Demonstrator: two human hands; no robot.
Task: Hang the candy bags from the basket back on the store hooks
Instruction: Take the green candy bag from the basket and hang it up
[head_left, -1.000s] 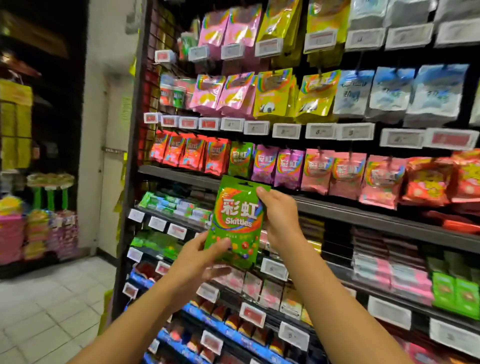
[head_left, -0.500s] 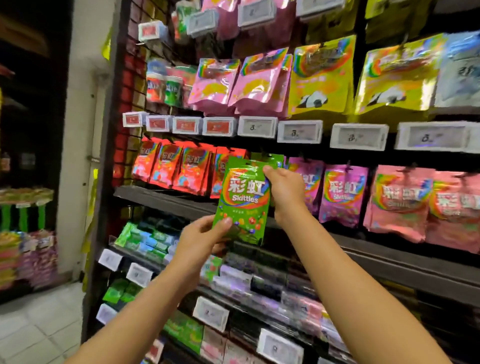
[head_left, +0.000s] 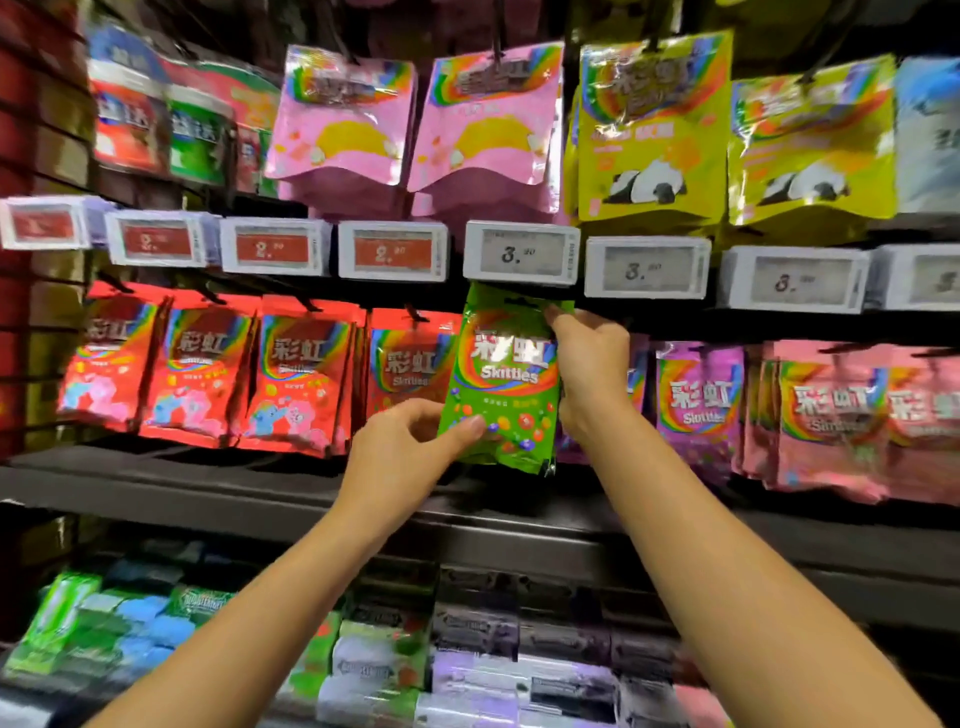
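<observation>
A green Skittles bag (head_left: 501, 376) is held up against the candy display, its top just under a white price tag (head_left: 521, 253), between red bags (head_left: 304, 379) on the left and purple bags (head_left: 698, 400) on the right. The right hand (head_left: 589, 364) pinches its upper right edge. The left hand (head_left: 405, 449) pinches its lower left corner with thumb and curled fingers.
</observation>
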